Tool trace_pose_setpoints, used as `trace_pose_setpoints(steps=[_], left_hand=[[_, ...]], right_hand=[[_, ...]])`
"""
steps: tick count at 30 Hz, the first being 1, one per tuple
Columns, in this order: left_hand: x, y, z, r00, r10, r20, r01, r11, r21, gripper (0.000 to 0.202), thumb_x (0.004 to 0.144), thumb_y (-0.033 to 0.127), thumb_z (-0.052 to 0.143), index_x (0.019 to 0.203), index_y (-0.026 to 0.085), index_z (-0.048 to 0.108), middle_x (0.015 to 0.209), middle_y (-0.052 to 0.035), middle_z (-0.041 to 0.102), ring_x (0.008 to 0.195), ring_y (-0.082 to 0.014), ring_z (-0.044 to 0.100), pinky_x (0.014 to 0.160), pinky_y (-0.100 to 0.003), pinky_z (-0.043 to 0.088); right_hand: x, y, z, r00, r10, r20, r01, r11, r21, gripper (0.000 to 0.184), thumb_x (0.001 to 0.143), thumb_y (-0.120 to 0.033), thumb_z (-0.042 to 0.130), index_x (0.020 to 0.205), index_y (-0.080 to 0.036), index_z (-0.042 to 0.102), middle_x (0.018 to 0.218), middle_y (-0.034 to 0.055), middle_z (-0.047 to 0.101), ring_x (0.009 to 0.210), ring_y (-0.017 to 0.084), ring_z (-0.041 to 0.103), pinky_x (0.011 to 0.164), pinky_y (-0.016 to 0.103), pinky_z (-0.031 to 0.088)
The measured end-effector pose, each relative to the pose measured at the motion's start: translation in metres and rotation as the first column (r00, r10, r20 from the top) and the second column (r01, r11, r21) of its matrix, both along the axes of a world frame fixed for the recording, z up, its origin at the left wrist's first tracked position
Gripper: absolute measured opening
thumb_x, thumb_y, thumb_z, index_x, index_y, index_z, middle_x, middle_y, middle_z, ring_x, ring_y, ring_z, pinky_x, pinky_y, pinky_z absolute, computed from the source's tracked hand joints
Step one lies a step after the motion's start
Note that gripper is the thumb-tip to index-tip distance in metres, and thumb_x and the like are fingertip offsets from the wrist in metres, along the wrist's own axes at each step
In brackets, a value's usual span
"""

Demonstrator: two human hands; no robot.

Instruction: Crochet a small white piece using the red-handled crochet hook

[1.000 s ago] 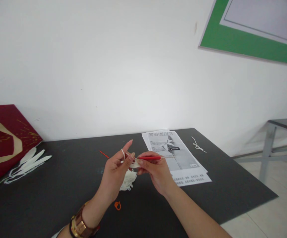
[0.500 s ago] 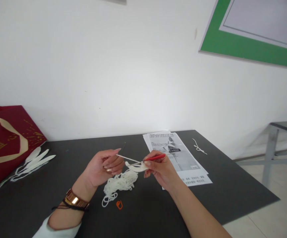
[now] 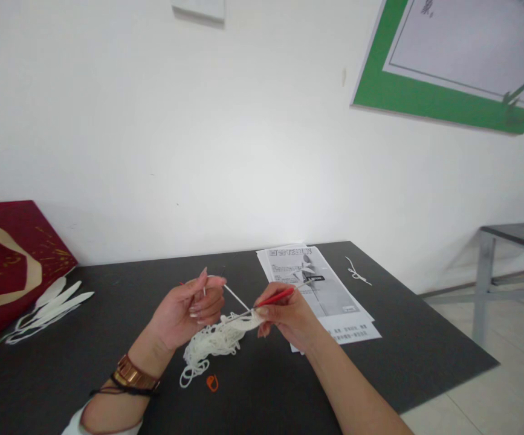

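My right hand (image 3: 284,314) is closed round a red-handled crochet hook (image 3: 274,297), whose metal tip points left into a small white crocheted piece (image 3: 242,318). My left hand (image 3: 189,308) is curled, palm up, with a taut strand of white yarn (image 3: 236,297) running from its fingers to the hook. A loose heap of white yarn (image 3: 207,347) lies on the black table (image 3: 107,362) beneath both hands.
An orange stitch marker (image 3: 212,382) lies near the yarn. Printed sheets (image 3: 329,296) lie to the right, a scrap of white cord (image 3: 356,273) beyond them. White crocheted petals (image 3: 51,305) and a dark red bag (image 3: 8,266) sit at the left. A grey table (image 3: 515,235) stands far right.
My left hand dropped from a raised, finger-extended pose and moved left, pulling the yarn strand out taut. The yarn heap came into view on the table. My right hand kept hold of the hook.
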State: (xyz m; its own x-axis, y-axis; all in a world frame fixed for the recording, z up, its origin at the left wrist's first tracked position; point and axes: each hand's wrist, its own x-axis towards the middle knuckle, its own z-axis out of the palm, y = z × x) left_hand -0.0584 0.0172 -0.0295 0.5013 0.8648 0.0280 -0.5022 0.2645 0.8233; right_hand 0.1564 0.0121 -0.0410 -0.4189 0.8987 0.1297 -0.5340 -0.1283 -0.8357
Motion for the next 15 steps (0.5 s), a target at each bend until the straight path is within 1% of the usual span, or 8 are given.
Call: trace_pose_setpoints(steps=[1,2,3,4,7,9,11,15], left_hand=[[0.004,-0.002,0.001,1.0,-0.012,-0.005,0.012,1.0,-0.01,0.032,0.091,0.041,0.049,0.098,0.021,0.073,0.053,0.0077,0.025,0.044,-0.0079,0.017,0.041,-0.02,0.02],[0.008,-0.005,0.002,1.0,-0.018,-0.026,0.018,1.0,-0.011,0.035,0.091,0.04,0.051,0.118,0.023,0.065,0.056,0.0077,0.029,0.044,-0.007,0.016,0.041,-0.019,0.018],[0.012,-0.008,0.004,0.999,-0.022,-0.046,0.022,1.0,-0.006,0.041,0.089,0.038,0.055,0.128,0.025,0.057,0.062,0.0062,0.036,0.046,-0.0062,0.02,0.041,-0.018,0.018],[0.015,-0.011,0.006,0.993,0.018,-0.119,-0.011,0.998,0.059,0.05,0.087,0.037,0.06,0.135,0.028,0.05,0.07,0.0037,0.044,0.049,-0.0062,0.028,0.043,-0.017,0.022],[0.023,-0.018,0.011,0.924,0.172,-0.341,-0.082,0.961,0.263,0.071,0.077,0.032,0.072,0.141,0.032,0.041,0.101,-0.0021,0.055,0.067,-0.0092,0.046,0.055,-0.021,0.038],[0.027,-0.02,0.013,0.882,0.208,-0.422,-0.056,0.937,0.345,0.086,0.075,0.028,0.075,0.147,0.032,0.027,0.106,-0.004,0.058,0.08,-0.0149,0.054,0.068,-0.027,0.044],[0.03,-0.021,0.013,0.872,0.217,-0.44,-0.044,0.928,0.369,0.092,0.078,0.028,0.071,0.151,0.029,0.014,0.101,-0.0041,0.061,0.084,-0.018,0.057,0.073,-0.032,0.045],[0.034,-0.021,0.009,0.861,0.274,-0.429,-0.101,0.918,0.384,0.092,0.082,0.028,0.067,0.152,0.025,0.007,0.077,0.0023,0.058,0.066,-0.0134,0.052,0.062,-0.028,0.041]], right_hand=[[0.0,0.0,0.0,1.0,-0.004,0.007,0.004,1.0,0.002,0.02,0.058,-0.019,0.086,0.067,-0.013,0.07,0.058,0.0013,0.072,0.04,0.011,0.064,0.039,0.018,0.056],[0.0,0.001,-0.001,1.0,-0.011,0.014,0.011,1.0,0.005,0.02,0.058,-0.018,0.086,0.067,-0.013,0.07,0.057,0.0013,0.072,0.04,0.011,0.064,0.039,0.018,0.056],[0.0,0.001,-0.001,1.0,-0.02,0.023,0.02,1.0,0.011,0.019,0.059,-0.018,0.086,0.068,-0.013,0.07,0.058,0.0014,0.072,0.04,0.011,0.064,0.04,0.018,0.056],[0.0,0.001,-0.002,0.999,-0.029,0.037,0.028,0.999,0.019,0.019,0.059,-0.018,0.086,0.068,-0.013,0.07,0.058,0.0014,0.072,0.04,0.011,0.064,0.041,0.019,0.056],[0.0,0.002,-0.003,0.994,-0.048,0.101,0.044,0.998,0.049,0.018,0.061,-0.017,0.085,0.07,-0.013,0.07,0.056,0.0012,0.071,0.043,0.012,0.065,0.043,0.02,0.056],[-0.001,0.002,-0.004,0.988,-0.067,0.138,0.059,0.996,0.065,0.017,0.062,-0.017,0.084,0.07,-0.013,0.07,0.055,0.0009,0.071,0.043,0.012,0.065,0.044,0.02,0.056],[-0.002,0.002,-0.004,0.983,-0.088,0.16,0.077,0.994,0.075,0.017,0.062,-0.018,0.084,0.07,-0.013,0.07,0.055,0.0006,0.071,0.043,0.011,0.064,0.044,0.02,0.055],[-0.002,0.002,-0.004,0.975,-0.113,0.192,0.096,0.991,0.096,0.018,0.061,-0.02,0.084,0.07,-0.014,0.07,0.055,0.0008,0.071,0.044,0.011,0.064,0.045,0.02,0.054]])
